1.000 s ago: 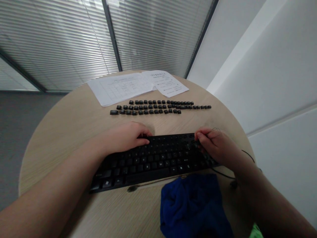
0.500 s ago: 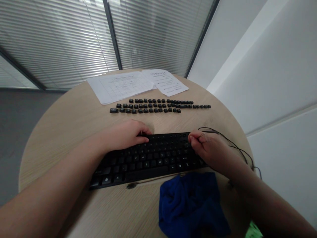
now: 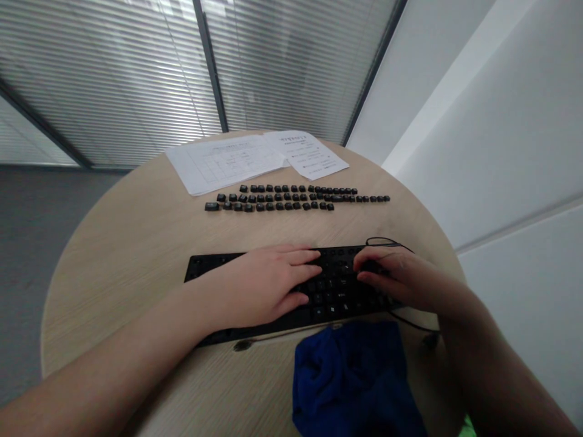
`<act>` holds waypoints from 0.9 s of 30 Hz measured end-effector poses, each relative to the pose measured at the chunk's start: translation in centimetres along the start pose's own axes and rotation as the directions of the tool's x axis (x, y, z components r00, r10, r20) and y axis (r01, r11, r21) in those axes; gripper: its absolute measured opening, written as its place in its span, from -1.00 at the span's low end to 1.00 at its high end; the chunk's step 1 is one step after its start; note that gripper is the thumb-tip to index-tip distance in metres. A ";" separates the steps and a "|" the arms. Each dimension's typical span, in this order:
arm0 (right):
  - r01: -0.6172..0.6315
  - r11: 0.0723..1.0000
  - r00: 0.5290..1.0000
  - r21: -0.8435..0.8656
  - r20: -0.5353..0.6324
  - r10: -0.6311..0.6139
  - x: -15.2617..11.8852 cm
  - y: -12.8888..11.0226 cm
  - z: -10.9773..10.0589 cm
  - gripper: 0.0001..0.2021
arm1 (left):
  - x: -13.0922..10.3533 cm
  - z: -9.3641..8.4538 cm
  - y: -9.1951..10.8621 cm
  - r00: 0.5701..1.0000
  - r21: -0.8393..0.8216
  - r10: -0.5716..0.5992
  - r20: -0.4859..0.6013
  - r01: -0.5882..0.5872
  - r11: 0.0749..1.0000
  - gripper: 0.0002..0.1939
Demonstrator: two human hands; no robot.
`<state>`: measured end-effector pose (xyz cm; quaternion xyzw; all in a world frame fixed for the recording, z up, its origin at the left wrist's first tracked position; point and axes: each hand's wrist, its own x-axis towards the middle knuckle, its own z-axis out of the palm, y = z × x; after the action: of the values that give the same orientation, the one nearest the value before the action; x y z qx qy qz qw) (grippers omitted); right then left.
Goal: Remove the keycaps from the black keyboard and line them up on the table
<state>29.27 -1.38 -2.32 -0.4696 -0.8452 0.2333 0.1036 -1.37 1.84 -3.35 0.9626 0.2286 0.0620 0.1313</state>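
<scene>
Keyboard [image 3: 328, 285] near bench's front edge, blue cloth [image 3: 355, 382] just before it. Left hand [image 3: 268, 285] flat, fingers spread, steadying; right hand [image 3: 392, 279] curled on right-side keys. Best: keep board pinned, work one key squarely.

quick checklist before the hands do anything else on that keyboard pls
1. Left hand flat on the keyboard, steadying it: ok.
2. Right hand on the keys at the right end; whether it pinches a key: cannot tell.
3. Loose keycaps lined up in rows, apart from the hands: ok.
4. Cable loops close by the right hand: not ok.
5. Blue cloth touches the keyboard's near edge: cannot tell.
6. Papers lie behind the keycaps: ok.
</scene>
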 end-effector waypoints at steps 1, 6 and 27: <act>-0.004 1.000 1.000 -0.001 -0.003 0.004 0.1 0.1 0.0 -0.87 | 0.2 0.4 0.2 0.999 -0.010 0.019 0.032 -0.019 1.000 -0.51; -0.018 1.000 1.000 0.002 -0.004 0.018 0.3 0.1 0.0 -0.87 | 0.6 1.3 -0.5 0.995 -0.056 0.022 0.095 -0.017 0.998 -0.49; 0.168 0.923 0.922 0.347 -0.386 -0.022 -2.3 0.7 -0.7 -0.89 | 0.9 0.4 -0.1 0.992 -0.204 -0.054 0.117 0.077 0.976 -0.47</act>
<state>31.28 -2.83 -1.95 -0.4347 -0.7720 0.2903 0.3617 -0.56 2.20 -3.73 0.9376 0.2447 0.0276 0.2456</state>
